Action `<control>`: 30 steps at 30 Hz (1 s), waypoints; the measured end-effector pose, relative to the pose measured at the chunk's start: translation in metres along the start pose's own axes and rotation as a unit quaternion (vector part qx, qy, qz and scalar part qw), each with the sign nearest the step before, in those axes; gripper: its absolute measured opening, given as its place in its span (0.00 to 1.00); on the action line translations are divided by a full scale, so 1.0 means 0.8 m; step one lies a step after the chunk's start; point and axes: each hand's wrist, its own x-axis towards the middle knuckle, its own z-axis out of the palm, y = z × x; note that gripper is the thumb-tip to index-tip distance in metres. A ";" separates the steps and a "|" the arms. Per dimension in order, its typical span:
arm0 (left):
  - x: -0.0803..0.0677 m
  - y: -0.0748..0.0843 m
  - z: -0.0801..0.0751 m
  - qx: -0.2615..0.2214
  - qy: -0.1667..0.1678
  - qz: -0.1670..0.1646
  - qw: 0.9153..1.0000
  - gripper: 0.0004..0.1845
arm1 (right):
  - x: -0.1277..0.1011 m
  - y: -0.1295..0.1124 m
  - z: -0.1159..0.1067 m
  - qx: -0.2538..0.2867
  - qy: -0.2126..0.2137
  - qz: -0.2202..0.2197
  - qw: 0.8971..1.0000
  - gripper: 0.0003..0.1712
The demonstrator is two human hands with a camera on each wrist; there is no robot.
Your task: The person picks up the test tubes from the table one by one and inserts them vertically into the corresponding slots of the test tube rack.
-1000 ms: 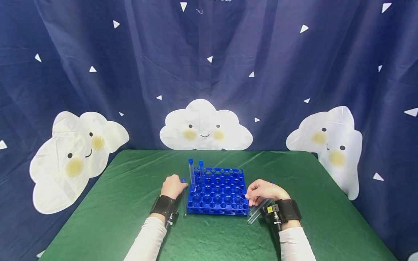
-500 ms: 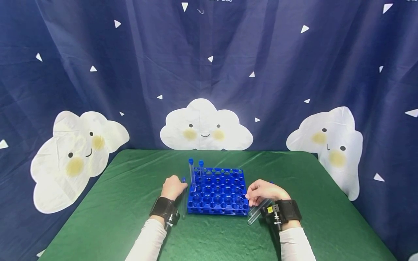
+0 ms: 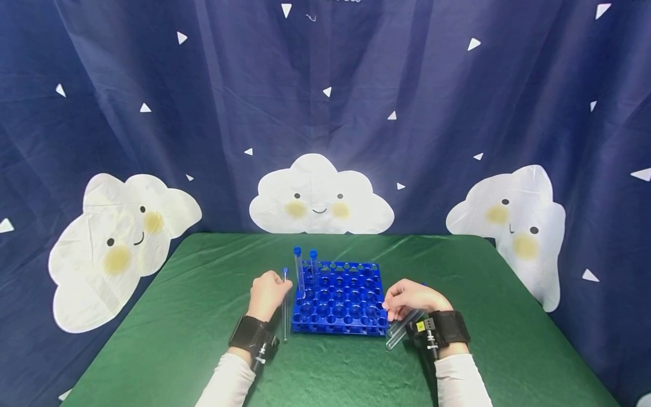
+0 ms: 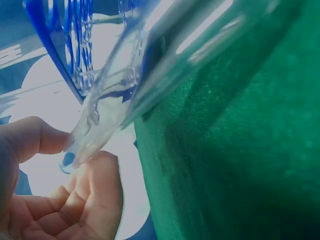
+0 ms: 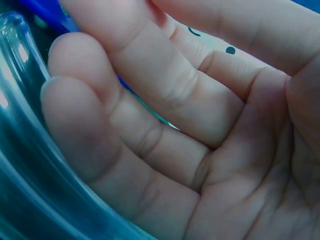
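Nearest me, at the lower right of the head view, my right hand [image 3: 409,298] lies on the green table [image 3: 203,339] just beside the right edge of the blue rack [image 3: 338,299]. Its fingers are curled over clear tubes [image 3: 402,328] that lie slanting on the cloth under my palm. In the right wrist view my bent fingers [image 5: 150,125] press against the curved clear wall of a tube [image 5: 30,165] filling the lower left of the frame, so this hand grips the tubes.

At the lower middle left, my left hand [image 3: 267,294] sits just beside the left edge of the rack. It pinches a thin clear tube with a blue cap [image 3: 285,305], which stands nearly upright, cap at the top, its lower end near the cloth by my wristband [image 3: 251,333]. In the left wrist view the tube [image 4: 125,85] runs from the upper right down to the blue cap at the centre left, where my thumb and fingertips [image 4: 37,137] close on it from both sides; the rest of the fingers are loosely curled beneath.

Farther off, in the rack's rear left corner, two more blue-capped tubes [image 3: 299,271] stand in its holes. The rest of the rack's holes show as open rings.

Beyond the table hangs a dark blue curtain [image 3: 407,85] with white triangles and smiling white clouds.
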 end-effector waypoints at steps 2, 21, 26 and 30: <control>-0.004 0.000 -0.001 -0.010 0.012 0.002 1.000 0.10 | 0.000 0.000 0.000 -0.001 0.000 0.001 1.000 0.15; -0.043 0.050 -0.034 -0.129 0.171 0.143 0.966 0.08 | 0.000 0.000 -0.001 0.001 0.001 0.005 1.000 0.15; -0.048 0.068 -0.035 -0.188 0.194 0.186 0.945 0.09 | 0.000 -0.001 0.000 0.003 -0.001 0.004 1.000 0.16; -0.052 0.080 -0.032 -0.219 0.199 0.212 0.932 0.10 | -0.001 -0.003 0.001 0.003 -0.001 0.004 1.000 0.16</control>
